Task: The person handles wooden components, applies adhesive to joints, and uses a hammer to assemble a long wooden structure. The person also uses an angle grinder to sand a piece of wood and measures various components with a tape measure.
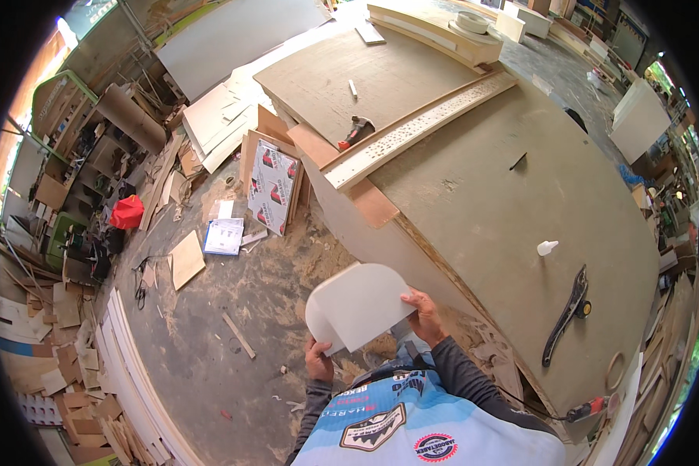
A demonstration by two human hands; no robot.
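Two white panels with rounded corners (pixel 369 299) are held together in front of me, one partly overlapping the other. My left hand (pixel 318 359) grips the lower left edge, fingers bent around it. On the right edge, my right hand (pixel 425 317) is closed with the thumb on top. The panels are above the floor, just left of the large workbench (pixel 474 225). On that bench, nearest my right hand, are a long black curved tool (pixel 567 314) with a black and yellow round piece beside it and a small white bottle (pixel 547 248).
A pale strip dotted with holes (pixel 419 132) crosses the bench, with a red and black tool (pixel 356 132) beside it. A red power tool (pixel 594 408) lies at the near right corner. Boards lean at the bench's left, near papers (pixel 224 236). Wood scraps (pixel 93 419) crowd the left.
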